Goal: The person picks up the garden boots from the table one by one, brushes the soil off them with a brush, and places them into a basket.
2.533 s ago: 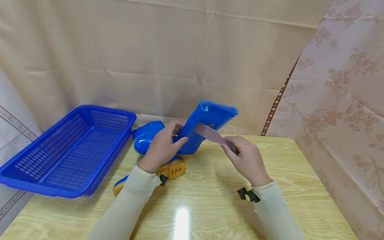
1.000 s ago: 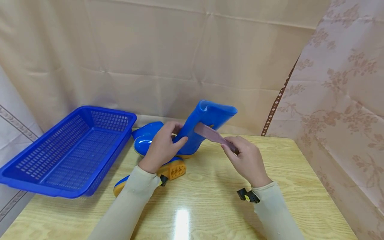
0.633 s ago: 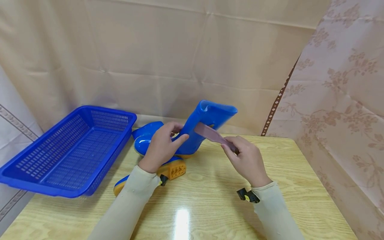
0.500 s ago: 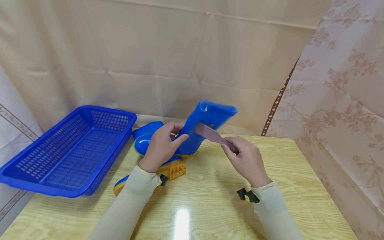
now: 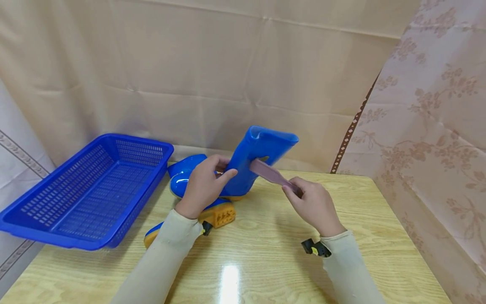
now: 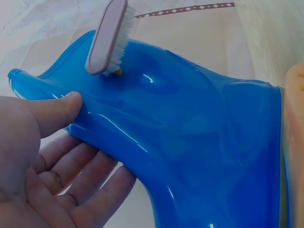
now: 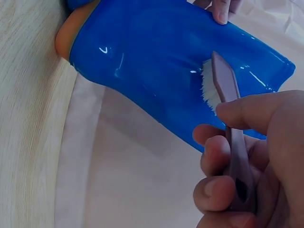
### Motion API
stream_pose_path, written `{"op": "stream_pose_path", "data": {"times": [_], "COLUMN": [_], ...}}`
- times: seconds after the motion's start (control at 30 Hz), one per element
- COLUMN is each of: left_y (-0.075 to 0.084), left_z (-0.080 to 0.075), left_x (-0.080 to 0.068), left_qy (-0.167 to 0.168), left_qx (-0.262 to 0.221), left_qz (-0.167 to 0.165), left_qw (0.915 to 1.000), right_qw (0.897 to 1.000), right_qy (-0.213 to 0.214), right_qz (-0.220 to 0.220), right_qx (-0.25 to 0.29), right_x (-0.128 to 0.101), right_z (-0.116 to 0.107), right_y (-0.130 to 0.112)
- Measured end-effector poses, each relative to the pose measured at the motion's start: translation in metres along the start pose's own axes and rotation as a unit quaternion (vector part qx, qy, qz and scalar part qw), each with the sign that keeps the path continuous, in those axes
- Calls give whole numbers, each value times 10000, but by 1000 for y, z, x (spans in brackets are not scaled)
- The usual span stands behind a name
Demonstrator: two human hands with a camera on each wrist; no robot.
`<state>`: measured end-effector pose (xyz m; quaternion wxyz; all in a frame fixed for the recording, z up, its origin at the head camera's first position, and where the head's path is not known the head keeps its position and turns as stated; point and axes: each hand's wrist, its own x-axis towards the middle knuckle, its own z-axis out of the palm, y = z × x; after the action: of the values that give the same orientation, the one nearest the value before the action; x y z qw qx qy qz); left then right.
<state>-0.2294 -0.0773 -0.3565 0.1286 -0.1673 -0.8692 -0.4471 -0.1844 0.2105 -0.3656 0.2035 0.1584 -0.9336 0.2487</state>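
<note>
A glossy blue rain boot [image 5: 243, 169] with a yellow-orange sole stands tilted on the table. My left hand [image 5: 205, 181] grips its shaft, thumb on the near face and fingers behind, as the left wrist view shows. My right hand [image 5: 313, 204] holds a mauve scrubbing brush [image 5: 267, 172] by its handle. In the right wrist view the brush's white bristles [image 7: 209, 88] touch the side of the boot shaft. A second blue boot [image 5: 224, 213] lies on its side under my left wrist, its patterned orange heel facing out; my left arm hides part of it.
At the left stands a blue perforated plastic basket [image 5: 102, 198]. The wooden table [image 5: 273, 261] reaches to a beige curtain [image 5: 190, 76] at the back and a floral cloth [image 5: 436, 139] at the right.
The brush head has shifted slightly right and down along the boot shaft. The boot's top has tipped a little to the left; my left hand keeps its grip.
</note>
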Motion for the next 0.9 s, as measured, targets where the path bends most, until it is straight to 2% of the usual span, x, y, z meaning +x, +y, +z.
{"op": "stream_pose_path", "data": {"times": [0.17, 0.6, 0.9], "left_y": [1, 3, 1], "left_z": [-1, -1, -1], "left_x": [-1, -1, -1], "left_qy": [7, -184, -114], "left_qx": [37, -41, 17], "left_qz": [-63, 38, 13], "left_qw": [10000, 9998, 9999], "right_qw": [9999, 9991, 9982], "right_qy": [-61, 339, 156], "right_qz": [101, -223, 505], "right_qx": [-12, 140, 293], "right_x": [-1, 0, 0], "right_z": [-1, -2, -2], "right_y": [1, -2, -1]}}
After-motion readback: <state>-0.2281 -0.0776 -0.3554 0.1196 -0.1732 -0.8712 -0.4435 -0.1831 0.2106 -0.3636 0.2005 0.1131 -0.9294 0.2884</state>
